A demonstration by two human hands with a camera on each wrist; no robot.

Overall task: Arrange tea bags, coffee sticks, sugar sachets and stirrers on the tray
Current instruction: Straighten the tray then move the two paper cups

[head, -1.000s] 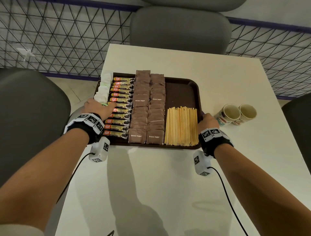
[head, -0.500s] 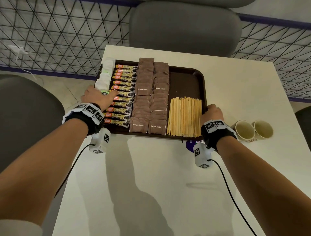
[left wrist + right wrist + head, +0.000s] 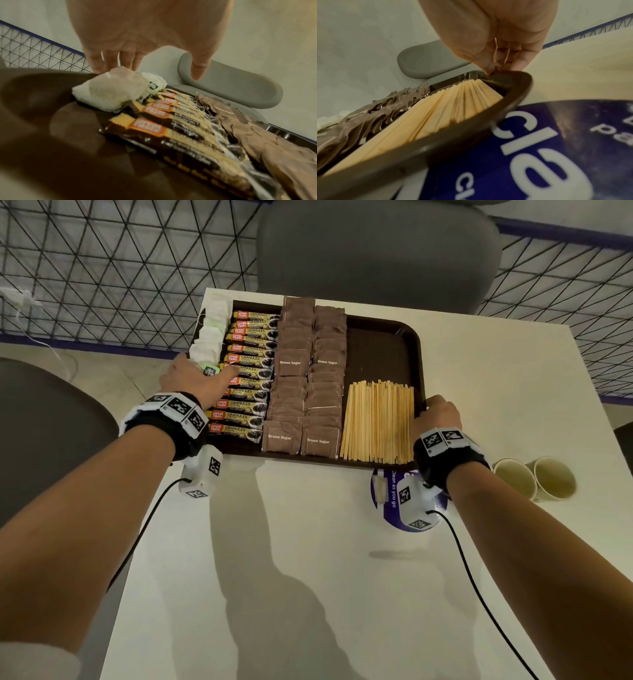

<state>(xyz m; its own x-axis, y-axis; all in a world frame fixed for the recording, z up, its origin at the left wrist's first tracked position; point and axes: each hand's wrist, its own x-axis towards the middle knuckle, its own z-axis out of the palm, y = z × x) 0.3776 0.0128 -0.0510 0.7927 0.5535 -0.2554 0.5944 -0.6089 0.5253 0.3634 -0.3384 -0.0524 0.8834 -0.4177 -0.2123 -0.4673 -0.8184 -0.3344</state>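
Head view: tray [image 3: 383, 350] at table's [image 3: 479, 412] 12 o'clock edge, holding tea bags [image 3: 209, 337], coffee sticks [image 3: 246, 378], sugar sachets [image 3: 308, 378], stirrers [image 3: 378, 422].

Left wrist view: left hand [image 3: 147, 33] open, fingers straight, touching tea bags [image 3: 109, 92].

Right wrist view: right hand [image 3: 501, 37] pinches tray [image 3: 436, 140] rim at 3 o'clock side.

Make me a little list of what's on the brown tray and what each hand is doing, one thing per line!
tray: brown tray on a white table
tea bags: white tea bags along the left edge
coffee sticks: coffee sticks in a column beside them
sugar sachets: brown sugar sachets in two columns
stirrers: wooden stirrers side by side at the near right
left hand: left hand rests on the tray's left side, fingers straight at the tea bags
right hand: right hand grips the tray's right rim
off the tray: two paper cups; a blue round sticker
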